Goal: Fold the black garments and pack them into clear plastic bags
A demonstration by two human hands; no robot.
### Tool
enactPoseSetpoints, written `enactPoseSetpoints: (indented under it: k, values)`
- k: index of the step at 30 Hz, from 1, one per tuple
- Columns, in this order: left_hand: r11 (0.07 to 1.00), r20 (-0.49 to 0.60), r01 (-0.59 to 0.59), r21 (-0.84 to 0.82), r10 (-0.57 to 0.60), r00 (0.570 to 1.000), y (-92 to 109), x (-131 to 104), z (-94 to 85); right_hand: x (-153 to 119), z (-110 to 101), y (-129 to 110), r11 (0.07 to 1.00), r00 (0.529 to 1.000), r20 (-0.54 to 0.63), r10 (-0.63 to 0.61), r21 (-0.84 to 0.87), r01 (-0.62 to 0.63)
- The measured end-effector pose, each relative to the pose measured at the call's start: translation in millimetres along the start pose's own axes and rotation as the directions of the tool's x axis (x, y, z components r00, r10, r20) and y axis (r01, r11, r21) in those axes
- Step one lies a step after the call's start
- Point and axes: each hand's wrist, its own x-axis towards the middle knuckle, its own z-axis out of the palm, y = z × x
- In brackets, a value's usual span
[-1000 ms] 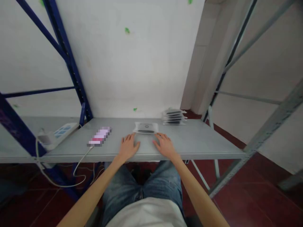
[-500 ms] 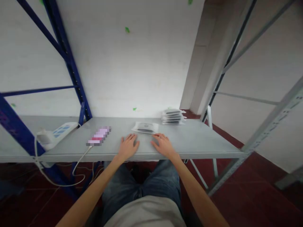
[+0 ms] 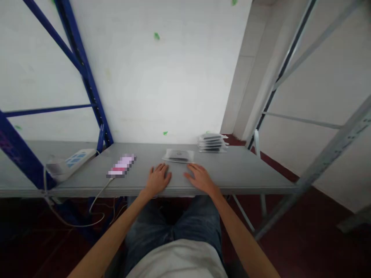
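Observation:
My left hand (image 3: pixel 157 179) lies flat on the grey tabletop (image 3: pixel 232 170), palm down, holding nothing. Opposite it, my right hand (image 3: pixel 199 177) also rests palm down with its fingers stretched out. Just beyond the fingertips is a flat, clear plastic packet (image 3: pixel 179 155) with a dark item inside that I cannot make out. The right fingertips come close to the packet's near right corner; whether they touch it I cannot tell. Further back to the right stands a stack of similar packets (image 3: pixel 212 143).
A blurred-out phone (image 3: pixel 122 166) lies on the left with a white cable (image 3: pixel 101 189) running off the front edge. Beyond it sits a white power strip (image 3: pixel 79 159) with a plug. Blue posts (image 3: pixel 87 77) frame the left side, grey posts (image 3: pixel 327 154) the right.
My right hand's fingers have shifted slightly, and the packet sits a little differently. My left hand stays almost in place. The wall looks brighter.

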Motion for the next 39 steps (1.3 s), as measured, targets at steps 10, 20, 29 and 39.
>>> enactPoseSetpoints:
  k: [10, 20, 29, 39]
  values:
    - [1.000, -0.001, 0.006, -0.001, -0.006, 1.000, 1.7, -0.6, -0.9, 0.1, 2.7, 0.5, 0.998, 0.998, 0.026, 0.049, -0.041, -0.048]
    - [1.000, 0.000, -0.016, 0.012, 0.016, 1.000, -0.2, 0.1, 2.4, 1.2, 4.1, 1.2, 0.997, 0.997, 0.062, 0.044, -0.066, -0.040]
    - [0.999, 0.035, -0.030, 0.029, 0.029, 0.999, 1.2, -0.3, 0.7, 1.1, 4.8, 1.7, 0.996, 0.993, 0.112, 0.028, -0.089, -0.018]
    - [1.000, 0.007, -0.012, 0.011, 0.012, 1.000, 2.6, 0.3, 0.2, 1.6, 4.9, 2.2, 0.996, 0.996, 0.088, 0.025, -0.083, -0.018]
